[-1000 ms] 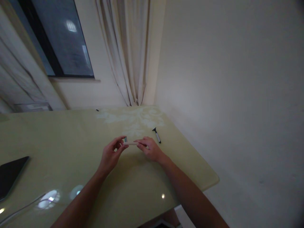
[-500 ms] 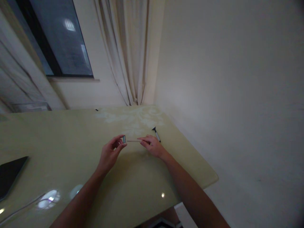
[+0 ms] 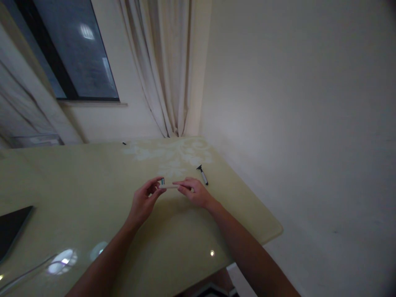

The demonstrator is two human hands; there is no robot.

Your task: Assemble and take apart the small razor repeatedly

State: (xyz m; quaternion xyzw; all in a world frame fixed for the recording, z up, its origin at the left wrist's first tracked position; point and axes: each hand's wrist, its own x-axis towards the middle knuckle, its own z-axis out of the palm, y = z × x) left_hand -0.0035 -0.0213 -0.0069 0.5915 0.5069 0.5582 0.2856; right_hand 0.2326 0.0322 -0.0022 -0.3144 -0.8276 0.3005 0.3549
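Note:
My left hand [image 3: 144,202] is closed in a pinch on a small teal razor head [image 3: 162,181] above the pale green table [image 3: 93,198]. Facing it, my right hand [image 3: 194,192] pinches the end of a pale razor handle [image 3: 169,186], whose other end meets the head between the two hands. Both hands hover just over the middle of the tabletop. A second razor [image 3: 202,174] with a black head and white handle lies on the table just beyond my right hand.
A dark tablet or phone [image 3: 10,231] lies at the left edge, with a thin cable [image 3: 27,272] near it. The table's right edge and rounded corner [image 3: 278,229] run close to the white wall. A curtain [image 3: 167,66] and dark window [image 3: 80,49] stand behind.
Half a second ago the head and handle were held apart with a gap between them. Now my hands have come together and the handle's end touches the head, as one second ago.

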